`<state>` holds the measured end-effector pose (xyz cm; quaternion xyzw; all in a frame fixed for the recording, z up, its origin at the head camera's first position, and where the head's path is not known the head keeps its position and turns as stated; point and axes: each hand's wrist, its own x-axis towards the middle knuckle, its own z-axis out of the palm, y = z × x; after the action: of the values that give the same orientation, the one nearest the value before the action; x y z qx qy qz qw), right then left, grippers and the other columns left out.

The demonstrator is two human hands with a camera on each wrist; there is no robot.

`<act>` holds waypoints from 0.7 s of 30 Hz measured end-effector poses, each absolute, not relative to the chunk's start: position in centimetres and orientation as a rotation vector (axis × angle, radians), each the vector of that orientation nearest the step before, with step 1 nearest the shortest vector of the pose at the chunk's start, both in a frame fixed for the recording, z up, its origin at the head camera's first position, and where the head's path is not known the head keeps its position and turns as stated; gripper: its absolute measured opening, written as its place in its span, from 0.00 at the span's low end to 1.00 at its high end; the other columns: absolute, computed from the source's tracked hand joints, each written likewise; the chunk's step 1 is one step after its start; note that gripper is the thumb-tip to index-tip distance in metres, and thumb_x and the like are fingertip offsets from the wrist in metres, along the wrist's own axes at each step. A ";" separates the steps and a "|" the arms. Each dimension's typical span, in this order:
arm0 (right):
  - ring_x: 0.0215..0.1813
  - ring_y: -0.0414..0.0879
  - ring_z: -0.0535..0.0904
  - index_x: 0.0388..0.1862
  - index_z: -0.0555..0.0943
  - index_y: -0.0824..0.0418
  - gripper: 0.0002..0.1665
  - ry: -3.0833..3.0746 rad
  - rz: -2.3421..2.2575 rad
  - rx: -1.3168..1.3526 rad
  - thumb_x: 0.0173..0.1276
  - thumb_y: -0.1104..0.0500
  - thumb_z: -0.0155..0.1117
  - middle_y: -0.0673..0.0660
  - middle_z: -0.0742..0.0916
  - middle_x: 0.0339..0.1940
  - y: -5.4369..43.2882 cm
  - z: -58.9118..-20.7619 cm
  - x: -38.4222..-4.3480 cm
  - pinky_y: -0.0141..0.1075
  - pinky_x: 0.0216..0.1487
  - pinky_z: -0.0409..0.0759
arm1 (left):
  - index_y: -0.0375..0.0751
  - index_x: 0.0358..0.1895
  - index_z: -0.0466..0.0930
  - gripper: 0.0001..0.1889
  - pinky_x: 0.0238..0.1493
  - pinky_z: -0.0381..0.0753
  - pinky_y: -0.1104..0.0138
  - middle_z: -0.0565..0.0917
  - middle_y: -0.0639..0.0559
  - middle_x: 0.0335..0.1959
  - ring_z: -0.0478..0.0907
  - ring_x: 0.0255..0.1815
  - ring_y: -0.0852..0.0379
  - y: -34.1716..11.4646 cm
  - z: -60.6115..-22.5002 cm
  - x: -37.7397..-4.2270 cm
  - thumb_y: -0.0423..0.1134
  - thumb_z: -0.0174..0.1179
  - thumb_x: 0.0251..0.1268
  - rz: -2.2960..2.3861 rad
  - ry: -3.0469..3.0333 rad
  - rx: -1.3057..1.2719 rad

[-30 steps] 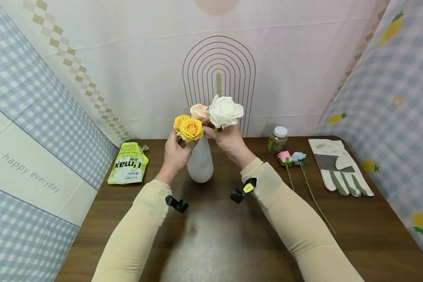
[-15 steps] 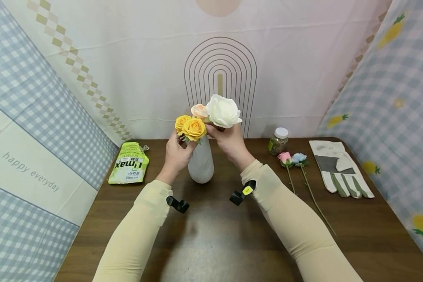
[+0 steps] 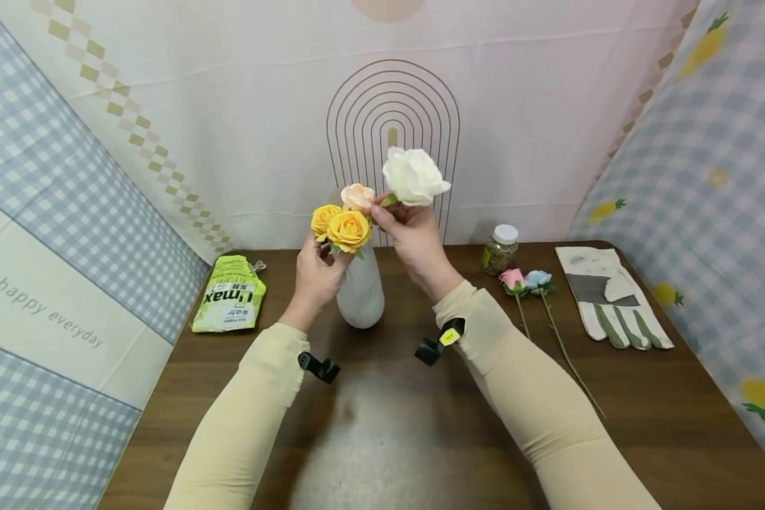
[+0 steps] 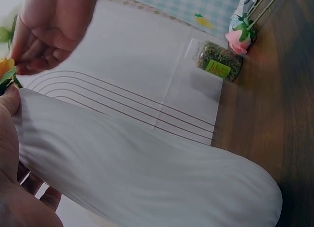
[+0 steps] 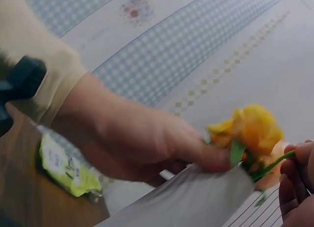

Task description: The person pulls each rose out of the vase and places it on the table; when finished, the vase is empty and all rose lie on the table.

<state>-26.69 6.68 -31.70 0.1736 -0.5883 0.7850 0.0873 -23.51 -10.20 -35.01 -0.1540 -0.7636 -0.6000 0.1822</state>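
Observation:
A tall white vase [image 3: 361, 294] stands near the back of the table, its neck gripped by my left hand [image 3: 319, 275]. Two yellow roses [image 3: 348, 231] and a peach rose [image 3: 358, 197] sit at its mouth, close above my left fingers. To the right, my right hand [image 3: 419, 244] pinches a white rose [image 3: 414, 177] below its bloom. In the right wrist view, the green stem [image 5: 278, 162] slants from the right fingertips down to the vase mouth. The wavy vase side [image 4: 147, 163] fills much of the left wrist view.
A pink rose [image 3: 513, 280] and a blue rose [image 3: 538, 280] lie on the table [image 3: 382, 432] at right. Beyond them are a white-lidded jar [image 3: 500, 251] and a work glove [image 3: 612, 297]. A green-and-white pouch [image 3: 229, 294] lies at left.
The white rose first dipped slightly left, then rose higher and tilted right, its green base now showing. My right hand moved up a little with it. My left hand stays on the vase neck.

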 end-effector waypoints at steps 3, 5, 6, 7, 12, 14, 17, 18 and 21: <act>0.40 0.47 0.79 0.44 0.79 0.68 0.09 -1.746 2.338 0.506 0.69 0.64 0.61 0.54 0.86 0.35 6.8 -31.1 -26.6 0.36 0.43 0.76 | 0.30 0.64 0.65 0.28 0.63 0.69 0.56 0.72 0.38 0.60 0.69 0.63 0.48 -10.3 -35.1 -23.5 0.35 0.64 0.63 -1.711 -2.141 -0.433; 0.39 0.46 0.77 0.46 0.78 0.70 0.11 -1.747 2.354 0.500 0.71 0.63 0.58 0.54 0.85 0.35 6.9 -30.8 -26.5 0.34 0.40 0.74 | 0.30 0.64 0.65 0.29 0.64 0.68 0.56 0.72 0.38 0.61 0.69 0.64 0.48 -10.4 -35.1 -23.6 0.35 0.64 0.63 -1.720 -2.133 -0.434; 0.39 0.46 0.76 0.47 0.78 0.70 0.12 -1.753 2.358 0.500 0.72 0.62 0.57 0.54 0.85 0.36 6.9 -30.8 -26.5 0.34 0.39 0.74 | 0.30 0.64 0.65 0.29 0.64 0.68 0.56 0.72 0.38 0.61 0.69 0.64 0.48 -10.4 -35.1 -23.6 0.35 0.64 0.63 -1.723 -2.132 -0.436; 0.39 0.45 0.75 0.47 0.78 0.70 0.12 -1.756 2.363 0.507 0.72 0.62 0.57 0.54 0.84 0.36 6.9 -30.8 -26.5 0.33 0.39 0.73 | 0.30 0.65 0.65 0.29 0.64 0.68 0.57 0.72 0.38 0.61 0.69 0.64 0.48 -10.4 -35.1 -23.6 0.35 0.64 0.63 -1.723 -2.132 -0.437; 0.37 0.44 0.73 0.41 0.80 0.63 0.04 -1.776 2.366 0.580 0.68 0.64 0.62 0.53 0.82 0.35 7.0 -30.9 -26.4 0.32 0.38 0.73 | 0.30 0.64 0.65 0.29 0.64 0.69 0.58 0.72 0.37 0.60 0.69 0.63 0.48 -10.2 -35.2 -23.6 0.34 0.65 0.62 -1.708 -2.143 -0.434; 0.37 0.43 0.73 0.40 0.80 0.63 0.05 -1.799 2.349 0.597 0.66 0.66 0.64 0.53 0.81 0.35 7.0 -31.0 -26.5 0.32 0.38 0.74 | 0.30 0.64 0.65 0.29 0.64 0.69 0.58 0.72 0.37 0.60 0.69 0.64 0.48 -10.2 -35.2 -23.5 0.34 0.65 0.62 -1.700 -2.145 -0.431; 0.37 0.44 0.73 0.40 0.80 0.65 0.07 -1.853 2.275 0.579 0.64 0.66 0.66 0.53 0.82 0.36 7.1 -31.1 -26.5 0.32 0.39 0.74 | 0.30 0.64 0.65 0.29 0.64 0.68 0.57 0.71 0.37 0.60 0.69 0.64 0.48 -10.2 -35.1 -23.5 0.34 0.65 0.62 -1.702 -2.143 -0.429; 0.37 0.44 0.74 0.40 0.81 0.65 0.07 -1.875 2.241 0.558 0.64 0.65 0.67 0.53 0.83 0.36 7.1 -31.1 -26.4 0.32 0.38 0.74 | 0.30 0.65 0.65 0.29 0.65 0.68 0.58 0.71 0.37 0.61 0.69 0.64 0.48 -10.2 -35.1 -23.5 0.34 0.65 0.62 -1.704 -2.144 -0.428; 0.37 0.45 0.76 0.41 0.81 0.67 0.09 -1.937 2.133 0.520 0.63 0.63 0.68 0.55 0.84 0.35 7.1 -31.2 -26.4 0.32 0.39 0.76 | 0.30 0.65 0.65 0.29 0.65 0.68 0.58 0.71 0.38 0.61 0.69 0.64 0.48 -10.2 -35.1 -23.5 0.34 0.65 0.62 -1.708 -2.147 -0.423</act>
<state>-26.41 7.09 -31.23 0.1766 -0.6578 0.7244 0.1066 -23.47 -10.20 -35.07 -0.1499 -0.7606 -0.6050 0.1819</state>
